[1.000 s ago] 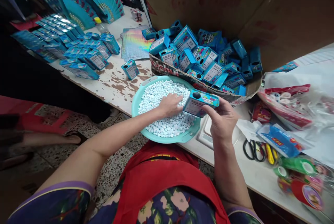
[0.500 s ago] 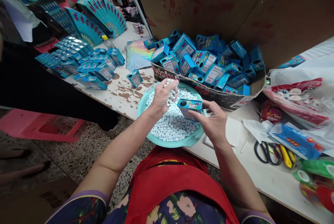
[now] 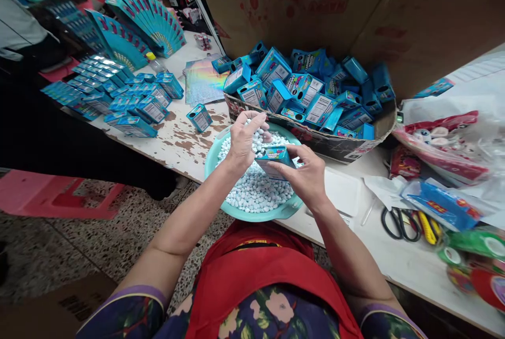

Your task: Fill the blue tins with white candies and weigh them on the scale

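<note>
My right hand grips a small blue candy box between thumb and fingers, its printed narrow side facing up. Just left of the box, my left hand is cupped around several pale blue-white candies; its palm is partly hidden. Both hands are over a turquoise basin with many loose candies of the same kind in it. The box's left end is close to my left wrist; I cannot tell whether they touch.
Behind the basin, a low carton holds many blue boxes. Other boxes stand in rows at left, with one single box nearer. Black-handled scissors and a yellow cutter lie at right. A person in dark trousers stands at left.
My right hand has brought the candy box left, closer to my left hand. My left hand's fingers have loosened a little around the candies. The camera view has shifted slightly.
</note>
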`<state>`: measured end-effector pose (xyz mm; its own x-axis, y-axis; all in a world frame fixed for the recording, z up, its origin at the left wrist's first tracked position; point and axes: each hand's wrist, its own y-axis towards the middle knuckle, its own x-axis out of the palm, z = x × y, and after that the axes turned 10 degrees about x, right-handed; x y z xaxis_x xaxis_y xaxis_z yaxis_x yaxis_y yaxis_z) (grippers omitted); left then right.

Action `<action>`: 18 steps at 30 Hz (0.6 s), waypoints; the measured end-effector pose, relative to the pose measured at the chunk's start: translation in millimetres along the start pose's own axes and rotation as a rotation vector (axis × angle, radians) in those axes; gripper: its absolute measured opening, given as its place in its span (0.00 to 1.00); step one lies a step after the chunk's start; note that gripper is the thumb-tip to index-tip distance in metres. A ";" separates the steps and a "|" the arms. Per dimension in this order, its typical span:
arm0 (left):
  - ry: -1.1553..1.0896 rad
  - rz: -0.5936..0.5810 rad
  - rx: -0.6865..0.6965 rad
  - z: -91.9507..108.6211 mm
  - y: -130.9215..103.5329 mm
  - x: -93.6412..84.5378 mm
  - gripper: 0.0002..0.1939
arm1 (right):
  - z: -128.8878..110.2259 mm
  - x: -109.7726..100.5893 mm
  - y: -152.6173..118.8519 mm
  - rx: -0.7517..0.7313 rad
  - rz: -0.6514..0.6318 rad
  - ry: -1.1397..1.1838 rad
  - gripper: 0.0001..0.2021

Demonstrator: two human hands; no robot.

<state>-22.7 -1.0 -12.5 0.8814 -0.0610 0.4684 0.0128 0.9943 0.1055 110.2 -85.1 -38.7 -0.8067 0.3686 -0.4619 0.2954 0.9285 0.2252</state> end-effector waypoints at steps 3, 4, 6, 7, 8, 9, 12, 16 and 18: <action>0.003 -0.008 0.003 -0.4 0.5 -0.9 0.18 | -1.4 -0.2 0.9 0.008 -0.002 0.005 0.19; 0.003 -0.003 0.004 -0.4 0.5 -0.9 0.19 | -1.7 -0.5 1.0 0.008 -0.007 0.012 0.18; 0.005 -0.006 0.006 -0.1 0.0 -0.6 0.19 | -2.0 -1.3 0.8 0.018 -0.014 0.028 0.18; 0.011 -0.013 0.012 0.3 -0.6 -0.2 0.19 | -2.0 -1.5 0.6 0.031 -0.015 0.037 0.18; 0.020 -0.020 0.023 0.9 -1.2 0.3 0.19 | -1.9 -1.6 0.3 0.047 -0.014 0.045 0.18; 0.032 -0.025 0.036 1.6 -2.0 0.9 0.19 | -1.7 -1.4 0.1 0.062 -0.010 0.051 0.18; 0.068 -0.039 0.057 3.8 -4.0 2.8 0.19 | -0.7 0.9 -0.6 0.094 -0.002 0.072 0.19; 0.069 -0.033 0.056 6.9 -5.5 5.0 0.17 | 0.7 4.8 -1.3 0.094 -0.009 0.113 0.18; 0.081 -0.017 0.063 7.8 -5.8 6.1 0.17 | 1.1 5.0 -1.8 0.082 -0.008 0.122 0.18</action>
<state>-21.1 -7.8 -3.4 0.9168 -0.0682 0.3935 0.0007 0.9856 0.1693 106.2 -84.8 -42.3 -0.8642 0.3573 -0.3542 0.3254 0.9339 0.1482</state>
